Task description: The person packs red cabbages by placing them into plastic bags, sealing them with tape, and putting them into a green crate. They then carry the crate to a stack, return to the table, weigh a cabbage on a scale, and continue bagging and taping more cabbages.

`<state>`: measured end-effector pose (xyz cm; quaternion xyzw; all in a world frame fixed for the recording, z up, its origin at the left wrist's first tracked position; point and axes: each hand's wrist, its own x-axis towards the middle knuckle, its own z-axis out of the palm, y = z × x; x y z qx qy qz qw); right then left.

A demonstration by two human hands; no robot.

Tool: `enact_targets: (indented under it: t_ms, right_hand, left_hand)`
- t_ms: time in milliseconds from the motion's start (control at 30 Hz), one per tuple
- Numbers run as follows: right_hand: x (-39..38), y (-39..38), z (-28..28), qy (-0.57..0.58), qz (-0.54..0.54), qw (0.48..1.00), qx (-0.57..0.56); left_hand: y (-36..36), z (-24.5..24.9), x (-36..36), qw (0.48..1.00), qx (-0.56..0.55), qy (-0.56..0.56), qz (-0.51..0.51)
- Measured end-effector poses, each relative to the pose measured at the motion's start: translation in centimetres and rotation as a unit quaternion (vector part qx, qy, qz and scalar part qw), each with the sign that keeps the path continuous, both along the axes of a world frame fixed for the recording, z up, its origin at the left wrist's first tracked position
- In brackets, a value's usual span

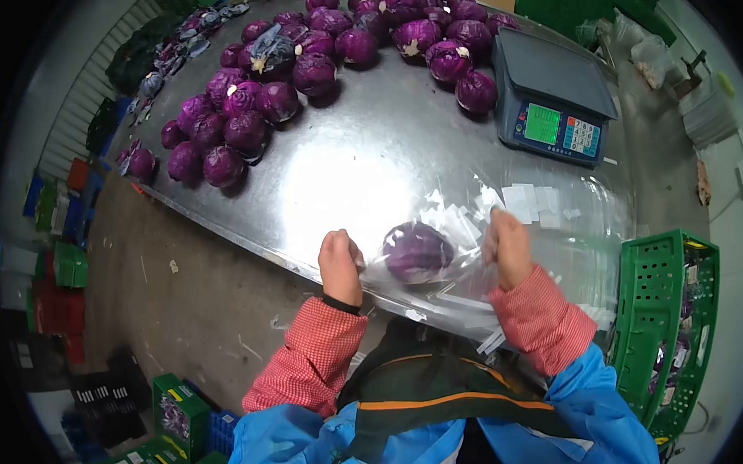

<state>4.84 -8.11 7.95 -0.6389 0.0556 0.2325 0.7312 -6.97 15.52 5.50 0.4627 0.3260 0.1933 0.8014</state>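
Clear plastic film (464,227) stretches between my two hands at the table's front edge. A purple cabbage (417,252) lies under or inside it, between the hands. My left hand (341,267) is closed in a fist at the film's left side. On the right, my right hand (507,248) has its fingers pressed together on the film. White paper pieces (531,203) lie on the table just beyond my right hand.
Many purple cabbages (246,131) cover the far and left parts of the metal table (252,196). A scale (558,96) stands at the back right. Beside the table's right edge is a green crate (644,302). More green crates (179,414) are at the lower left.
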Motion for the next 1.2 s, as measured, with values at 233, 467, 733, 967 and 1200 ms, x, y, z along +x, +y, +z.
enact_targets:
  t_ms: [233,467,733,967,1200]
  right_hand:
    - [-4.4,-1.2,-8.2,-0.154,0.19,0.898,-0.366]
    - [-5.3,3.7,-9.4,-0.014,0.156,0.962,-0.225]
    - [-6.5,-6.3,-0.8,-0.235,0.038,0.967,-0.087]
    - [-15.9,-29.8,12.1,-0.391,-0.125,0.866,-0.284]
    - [-27.6,-47.9,13.7,-0.023,-0.402,0.89,-0.215]
  left_hand:
    - [2.2,-6.9,-3.0,0.872,0.388,0.227,-0.195]
    - [3.1,-9.2,-2.3,0.917,0.275,0.167,-0.236]
    - [-5.8,2.4,3.9,0.896,0.236,0.063,-0.37]
    - [-30.4,12.5,9.1,0.767,0.312,-0.201,-0.522]
    - [-57.1,17.2,4.8,0.511,0.207,-0.104,-0.828]
